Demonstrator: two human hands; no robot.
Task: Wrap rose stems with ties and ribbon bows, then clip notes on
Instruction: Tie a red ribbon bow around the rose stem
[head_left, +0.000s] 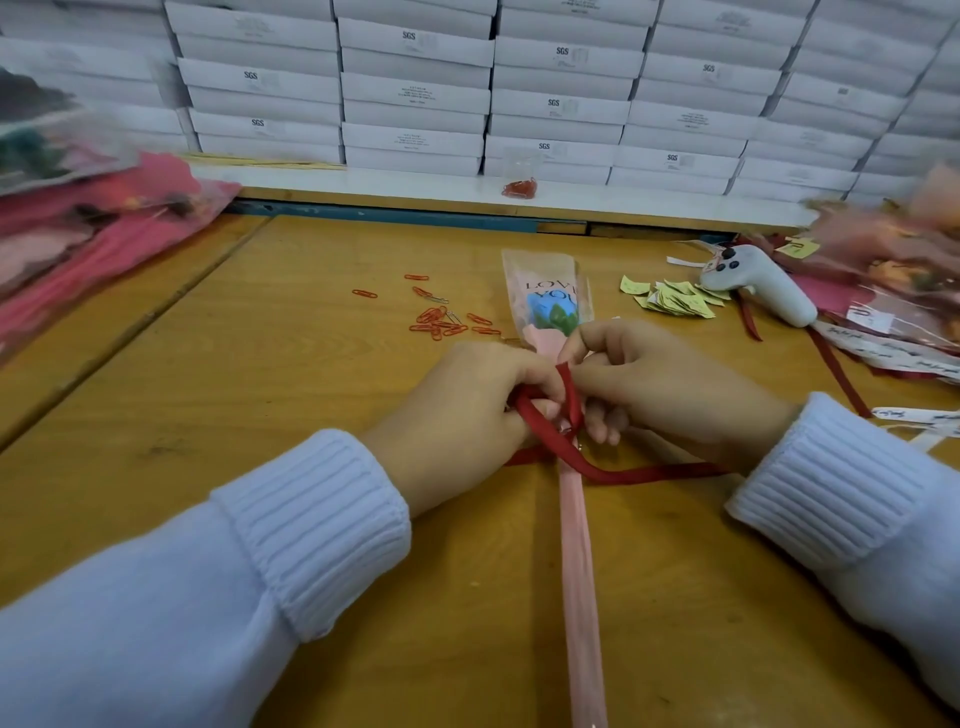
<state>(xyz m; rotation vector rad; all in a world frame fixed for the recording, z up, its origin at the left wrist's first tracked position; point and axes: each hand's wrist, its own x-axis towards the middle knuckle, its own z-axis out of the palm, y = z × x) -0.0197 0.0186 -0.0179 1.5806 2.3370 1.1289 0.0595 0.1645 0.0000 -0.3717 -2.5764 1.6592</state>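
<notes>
The head view looks down on one wrapped rose (551, 307) lying on the wooden counter (260, 353). Its blue bloom sits in a clear sleeve printed LOVE YOU and points away from the person, and its pink-papered stem (577, 551) runs back toward them. A red ribbon (649, 473) crosses the stem a little below the bloom, with a loop raised above the crossing and one tail trailing out to the rose's right. The left hand (467, 415) is on the rose's left, its grip closed, with curled fingers holding the ribbon loop against the stem. The right hand (670, 395) is on the rose's right, its grip also closed, thumb and forefinger pinching the upright strand of ribbon. The bow looks about half tied. The ribbon is probably soft, flat and a little slick, so it is best held near the knot, where it cannot slide. The stem seems light and thin under crushable paper, so it should be steadied at the crossing rather than by the crinkly sleeve. Red paper clips (447, 325) are scattered just left of the rose. Small yellow notes (675, 302) and a white handheld controller (753, 286) lie to its right. Stacked white boxes (415, 93) stand beyond it, and blurred heaps of wrapped flowers (78, 228) lie far off on either side.
</notes>
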